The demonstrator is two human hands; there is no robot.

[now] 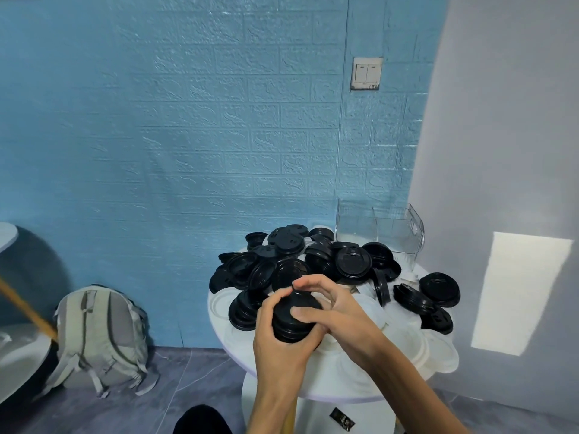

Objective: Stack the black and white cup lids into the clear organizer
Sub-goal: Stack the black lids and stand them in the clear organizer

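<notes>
Only one view here, the head cam looking down at a small round white table (219,311) that's pretty much buried in cup lids. Both hands are up over the near edge of it working on the same thing: a short stack of black lids (293,321) nested together. The left hand (279,336) comes up from the bottom of the shot, forearm nearly vertical, and cups the stack from below and the left side, with its fingers curled up around the rim so it's clearly gripping it. The right hand (332,311) reaches in from the lower right, forearm running diagonally, wrist bent, and its thumb sits flat on top of the stack while the index finger arches over the far edge, so it's pinching the stack from above; the other fingers are loosely curled behind and I can't tell if they touch anything. The rest of the black lids (313,261) lie in a loose heap across the back half of the table, some flat, some tipped on edge, with a few more off to the right. The white lids (438,355) are spread underneath and along the right and front edge. The clear organizer (380,228) stands at the far right corner of the table, just behind the heap, against the blue brick-pattern wall (156,136). A grey backpack (100,336) slumps on the floor to the left.
</notes>
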